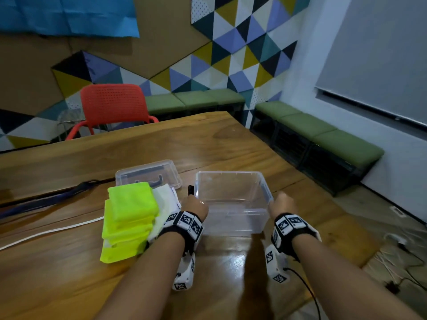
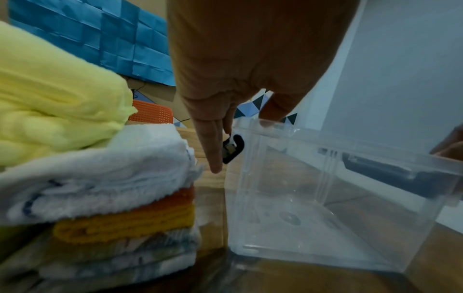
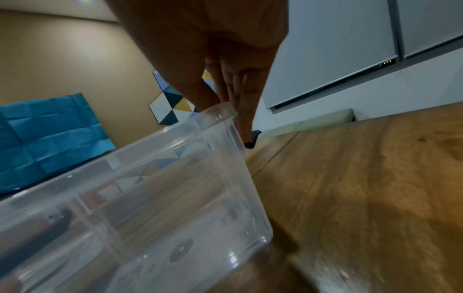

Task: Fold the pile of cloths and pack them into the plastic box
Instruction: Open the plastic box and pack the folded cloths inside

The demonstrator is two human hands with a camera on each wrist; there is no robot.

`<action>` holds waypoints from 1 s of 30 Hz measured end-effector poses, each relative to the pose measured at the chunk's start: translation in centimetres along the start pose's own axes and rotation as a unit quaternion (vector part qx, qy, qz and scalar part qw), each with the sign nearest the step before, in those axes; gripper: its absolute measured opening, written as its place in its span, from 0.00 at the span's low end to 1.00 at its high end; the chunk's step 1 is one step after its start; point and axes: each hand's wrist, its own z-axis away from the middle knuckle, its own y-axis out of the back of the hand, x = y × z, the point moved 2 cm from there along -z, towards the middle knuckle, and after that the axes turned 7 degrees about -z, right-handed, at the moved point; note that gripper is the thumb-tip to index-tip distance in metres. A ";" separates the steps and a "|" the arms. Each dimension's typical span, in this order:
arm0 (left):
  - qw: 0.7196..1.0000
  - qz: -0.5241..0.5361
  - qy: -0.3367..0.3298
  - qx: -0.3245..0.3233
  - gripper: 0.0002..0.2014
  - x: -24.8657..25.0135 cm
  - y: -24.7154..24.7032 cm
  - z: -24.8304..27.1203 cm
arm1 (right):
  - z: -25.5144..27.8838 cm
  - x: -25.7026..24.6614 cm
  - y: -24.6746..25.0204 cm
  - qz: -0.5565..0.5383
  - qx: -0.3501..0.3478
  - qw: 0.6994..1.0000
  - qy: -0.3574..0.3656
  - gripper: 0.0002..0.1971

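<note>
The clear plastic box (image 1: 231,204) stands empty on the wooden table (image 1: 69,285) in front of me. My left hand (image 1: 193,201) grips its left rim; in the left wrist view the thumb (image 2: 275,111) hooks over the rim of the box (image 2: 325,208) while the fingers (image 2: 210,142) lie outside by a black latch (image 2: 233,148). My right hand (image 1: 280,202) grips the right rim, its fingers (image 3: 246,103) down the outer wall of the box (image 3: 150,198). Left of the box sits the pile of folded cloths (image 1: 129,218), neon yellow beside white (image 1: 165,199).
The box's clear lid (image 1: 147,173) lies flat behind the cloths. Dark and white cables (image 1: 46,199) cross the table's left part. A red chair (image 1: 114,105) stands at the far edge. The table's right edge (image 1: 346,245) is close to the box; green benches (image 1: 323,135) line the walls.
</note>
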 end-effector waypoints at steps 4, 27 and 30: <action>0.988 -0.146 -0.033 0.020 0.24 -0.4 0.8 0.6 | 1.2 0.1 -0.3 0.031 0.013 0.999 -0.010 0.14; 0.976 -0.135 0.162 0.049 0.31 -14.3 13.2 -0.4 | 13.0 -18.5 -14.8 0.031 -0.345 0.879 0.327 0.19; 0.980 -0.106 0.158 0.064 0.31 -14.5 13.3 -1.1 | 12.8 -18.4 -14.6 0.031 -0.351 0.875 0.333 0.20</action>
